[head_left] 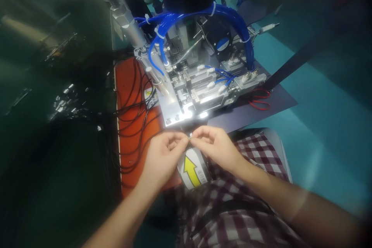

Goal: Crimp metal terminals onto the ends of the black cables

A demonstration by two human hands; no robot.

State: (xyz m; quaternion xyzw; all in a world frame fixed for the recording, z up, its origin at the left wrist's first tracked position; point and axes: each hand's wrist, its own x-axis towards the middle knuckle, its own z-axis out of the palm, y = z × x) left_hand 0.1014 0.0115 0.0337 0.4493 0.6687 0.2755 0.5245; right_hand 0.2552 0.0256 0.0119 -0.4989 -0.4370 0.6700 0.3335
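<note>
My left hand (164,151) and my right hand (216,145) meet in front of the machine (200,85), each closed in a pinch. A tiny gold-coloured piece (190,138) shows between the fingertips, touched from both sides; it is too small to identify. Just below the hands, a white label with a yellow arrow (191,169) faces up on a rounded part. The bright metal plate (171,112) of the machine lies right beyond my fingers.
Black cables (136,120) run over the orange surface (126,85) on the left, near a warning label (151,99). Thick blue tubes (232,15) arch above the machine. A red wire loop (260,100) lies on the grey board (279,100) at right. The dark left side is blurred.
</note>
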